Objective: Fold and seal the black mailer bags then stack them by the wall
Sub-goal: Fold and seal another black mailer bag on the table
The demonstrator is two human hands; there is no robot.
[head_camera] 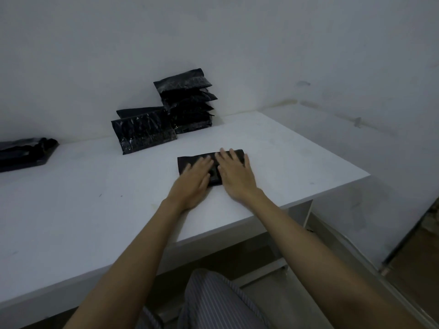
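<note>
Both hands lie flat, fingers straight and spread, on a black mailer bag (pixel 234 154) that rests on the white table (pixel 95 210) near its front right corner. The left hand (pixel 196 179) covers the bag's left half and the right hand (pixel 234 173) covers the right half; neither grips or pinches anything. Palms-down pressure of this kind probably serves to flatten the fold and set the adhesive seal, so the step in hand appears to be the sealing press, although the flap itself is hidden beneath the hands. Against the wall (pixel 213 43) behind the work area stands a tall stack (pixel 187 103) of finished bags, its upper pieces skewed and overhanging. Just to its left, and touching it, a lower stack (pixel 143 129) leans slightly toward the viewer. The pressed bag lies well apart from both, in open working space. At the far left edge of the table sits a dark supply pile (pixel 23 154), presumably unfolded bags; its contents cannot be resolved. A striped garment (pixel 209 302) shows below the table edge.
</note>
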